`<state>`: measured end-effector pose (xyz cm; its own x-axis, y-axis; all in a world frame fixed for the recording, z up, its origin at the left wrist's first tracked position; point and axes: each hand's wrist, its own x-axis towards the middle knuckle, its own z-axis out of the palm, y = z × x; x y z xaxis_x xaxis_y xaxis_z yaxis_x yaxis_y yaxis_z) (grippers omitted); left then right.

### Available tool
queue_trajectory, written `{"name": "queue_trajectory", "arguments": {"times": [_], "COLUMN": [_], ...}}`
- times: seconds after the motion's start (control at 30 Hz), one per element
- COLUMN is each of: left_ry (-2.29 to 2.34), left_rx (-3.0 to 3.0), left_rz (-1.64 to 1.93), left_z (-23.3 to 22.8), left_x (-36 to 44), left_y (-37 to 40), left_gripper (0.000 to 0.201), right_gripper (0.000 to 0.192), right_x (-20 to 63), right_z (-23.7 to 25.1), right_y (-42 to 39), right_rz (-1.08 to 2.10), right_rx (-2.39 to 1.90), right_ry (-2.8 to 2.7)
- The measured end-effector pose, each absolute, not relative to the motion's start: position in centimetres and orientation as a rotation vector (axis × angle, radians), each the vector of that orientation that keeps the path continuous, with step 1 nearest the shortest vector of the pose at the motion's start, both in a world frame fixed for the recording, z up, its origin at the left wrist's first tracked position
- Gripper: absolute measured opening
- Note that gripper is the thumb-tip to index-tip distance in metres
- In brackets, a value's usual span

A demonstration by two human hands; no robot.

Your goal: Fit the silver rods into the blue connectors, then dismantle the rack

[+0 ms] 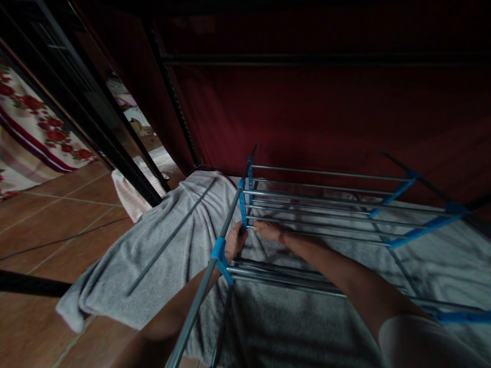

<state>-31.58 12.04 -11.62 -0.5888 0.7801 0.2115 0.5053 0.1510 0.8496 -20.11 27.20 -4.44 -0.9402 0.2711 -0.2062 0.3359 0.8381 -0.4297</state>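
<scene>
A rack of thin metal rods and blue plastic brackets stands in front of me on a grey blanket. My left hand point(235, 242) is closed around the lower end of a blue bracket point(242, 207) on the rack's left side. My right hand point(268, 231), just right of it, has its fingers closed on a metal rod point(250, 226) where it meets that bracket. Across my left forearm runs a grey side pole point(199, 301) carrying a nearer blue bracket point(218, 249). Below my hands, several metal rods point(284, 276) extend rightward from this nearer bracket.
A loose grey pole point(172, 235) lies on the grey blanket point(153, 276) at left. More blue brackets point(420, 232) join the rods on the right. Behind hangs a dark red cloth point(326, 112). Black metal posts point(126, 148) and a tiled floor point(76, 220) are at left.
</scene>
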Motion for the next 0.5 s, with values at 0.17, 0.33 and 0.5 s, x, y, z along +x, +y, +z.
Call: {"name": "queue_trajectory", "arguments": {"times": [0.17,0.33,0.5], "left_ry": [2.141,2.106,2.078], "left_rx": [1.261,1.257,1.248], "left_rz": [1.425,1.467,1.506], "left_z": [-11.9,-12.5,-12.9], "left_x": [-31.6,-31.9,-31.9], "left_y": [12.0,12.2,12.3], "left_gripper": [0.051,0.05,0.048], "right_gripper": [0.022,0.019,0.02], "right_x": [-20.7,-21.0,-21.0], "right_z": [-4.7,-5.2,-5.0], "right_y": [27.7,27.9,28.0], "right_rz": [-0.886,-1.173,-1.255], "right_rx": [0.439,0.528,0.569], "right_ry": [2.815,2.712,2.666]}}
